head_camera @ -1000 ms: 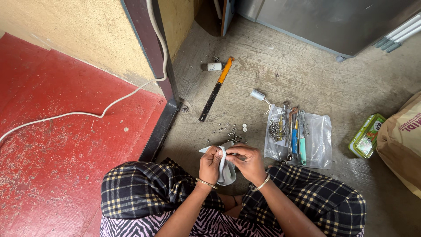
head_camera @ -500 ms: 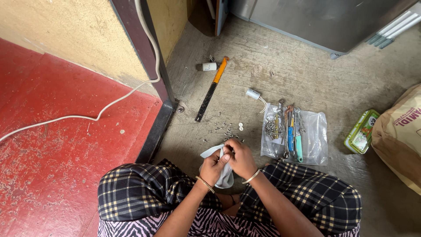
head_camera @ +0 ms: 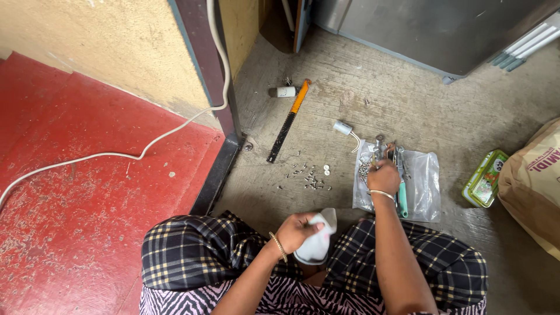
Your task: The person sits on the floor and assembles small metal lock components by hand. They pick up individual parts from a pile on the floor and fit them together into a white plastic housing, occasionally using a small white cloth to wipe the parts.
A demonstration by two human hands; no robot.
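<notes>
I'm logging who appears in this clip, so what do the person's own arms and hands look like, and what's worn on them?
Both forearms are bare, with no sleeves or gloves. The left hand has a thin gold-coloured bangle at the wrist, and the right hand has a similar thin light metal bangle. No rings or markings can be made out.

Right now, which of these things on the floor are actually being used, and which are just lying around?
In use:
left hand holding the white plastic part
right hand reaching into the tools on the clear plastic bag
loose screws

Lying about:
hacksaw blade
white cable
green tin
brown sack
</notes>
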